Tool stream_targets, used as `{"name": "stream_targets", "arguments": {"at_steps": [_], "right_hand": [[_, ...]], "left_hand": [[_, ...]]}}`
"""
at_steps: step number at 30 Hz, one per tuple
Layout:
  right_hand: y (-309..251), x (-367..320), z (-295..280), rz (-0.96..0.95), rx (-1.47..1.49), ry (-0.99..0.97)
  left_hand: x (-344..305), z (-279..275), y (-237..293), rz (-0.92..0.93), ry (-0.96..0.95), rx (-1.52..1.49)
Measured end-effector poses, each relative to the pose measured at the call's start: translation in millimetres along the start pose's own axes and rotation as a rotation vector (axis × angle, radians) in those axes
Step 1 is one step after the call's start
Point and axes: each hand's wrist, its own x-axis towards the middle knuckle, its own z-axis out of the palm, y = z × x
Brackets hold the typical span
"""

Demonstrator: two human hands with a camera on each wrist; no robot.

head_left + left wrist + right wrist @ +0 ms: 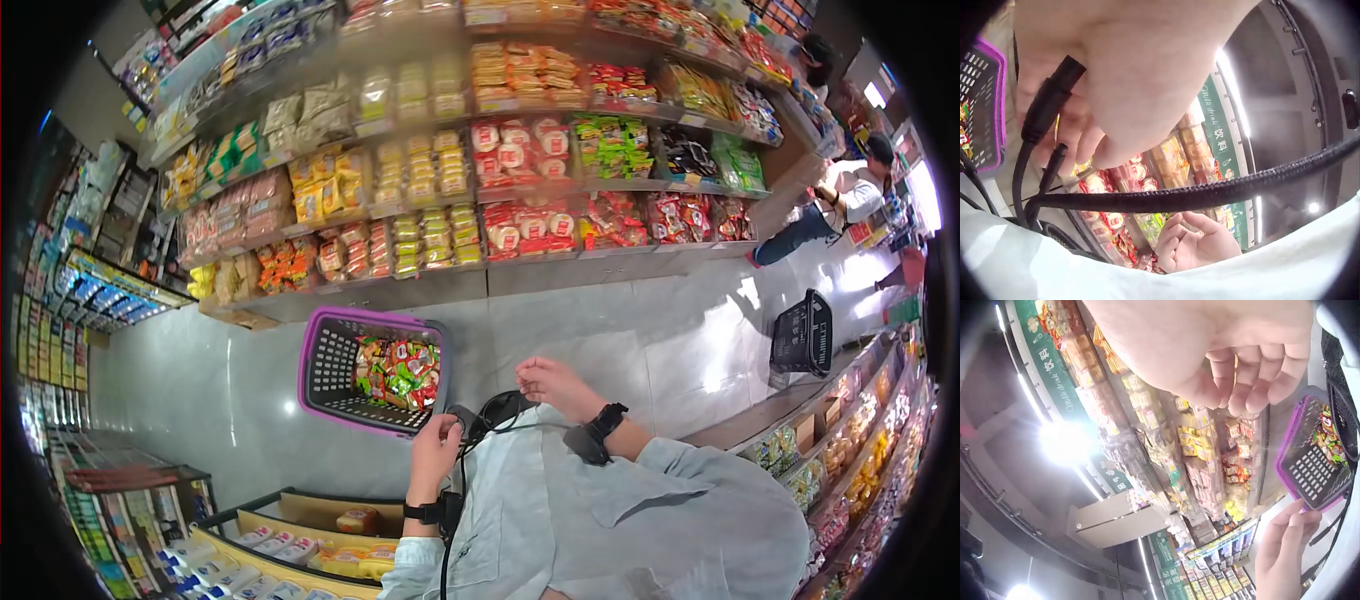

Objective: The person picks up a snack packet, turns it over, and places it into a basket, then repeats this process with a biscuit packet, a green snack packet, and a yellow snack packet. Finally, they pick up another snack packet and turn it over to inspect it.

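A shop aisle, with a basket (335,372) set on the grey floor (600,325) before a long wall of shelves (575,272). The basket, edged in purple and perforated along its sides, contains a heap of wrapped packets (400,372) gathered toward its right side, the left part of the interior being bare. The left hand (434,458), its fingers loosely bent, lies at the basket's near right corner; its fingertips overlap the rim in the right wrist view, and whether they touch it cannot be told. A black cable (1147,201) and a connector (1050,103) hang close to this hand. The right hand (555,388) is raised in front of the person's shirt (500,500), well apart from the basket, its fingers relaxed and slightly curled. Between the basket's far edge and the shelf base runs a narrow strip of floor; wider open floor extends to the left and to the right, where a black basket (803,338) stands beside a low rack (840,420). A display stand (350,565) bounds the aisle at the lower left. Beyond the shelf end, another person (855,200) appears near the right margin.
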Motion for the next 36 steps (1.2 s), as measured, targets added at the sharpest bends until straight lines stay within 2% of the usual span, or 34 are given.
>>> {"name": "stream_targets", "arguments": {"at_steps": [2, 6, 9, 13, 15, 17, 23, 29, 36], "right_hand": [[-5, -10, -32, -0.012, 0.042, 0.021], [-13, -38, -97, -0.037, 0.119, 0.116], [-5, -48, -152, -0.073, 0.218, 0.161], [-12, -66, -203, -0.098, 0.334, 0.178], [-18, -74, -222, -0.122, 0.348, 0.192], [-25, -84, -233, -0.148, 0.353, 0.227], [-31, -91, -255, -0.171, 0.438, 0.277], [-43, -85, -260, -0.173, 0.448, 0.301], [-93, -52, -266, -0.199, 0.439, 0.399]], "left_hand": [[4, 27, 15, 0.033, 0.035, -0.002], [9, 94, 67, 0.068, -0.015, 0.03], [10, 146, 120, 0.091, -0.144, 0.105], [19, 193, 155, 0.282, -0.351, 0.162], [23, 205, 167, 0.337, -0.337, 0.234], [29, 213, 170, 0.35, -0.345, 0.341], [39, 225, 186, 0.325, -0.398, 0.361], [82, 236, 194, 0.289, -0.508, 0.446], [173, 245, 213, 0.46, -0.572, 0.46]]}}
